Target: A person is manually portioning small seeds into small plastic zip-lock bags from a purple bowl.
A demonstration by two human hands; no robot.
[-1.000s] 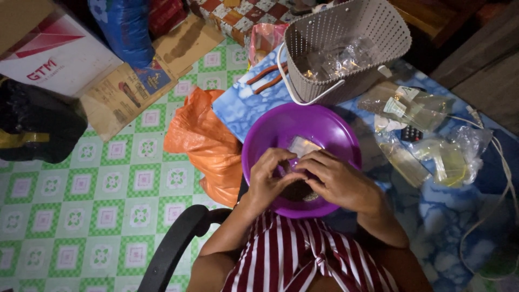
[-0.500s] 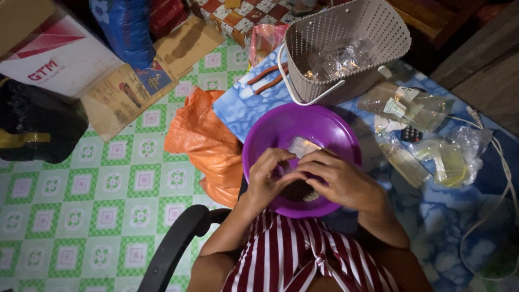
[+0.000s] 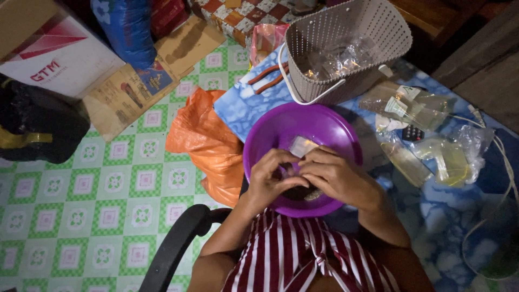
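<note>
Green-checked flooring spreads beneath the purple bowl (image 3: 303,157) where my left hand (image 3: 270,181) and right hand (image 3: 338,178) meet, fingers pinched together on what seems a small clear packet (image 3: 301,146), with the perforated basket (image 3: 346,48) just beyond.

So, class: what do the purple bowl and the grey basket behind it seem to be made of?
Bowl: likely plastic, smooth and slightly glossy, with an even purple colour and a thin rolled rim. Basket: probably moulded plastic, matt grey, with regular rows of small holes and a white handle.
</note>
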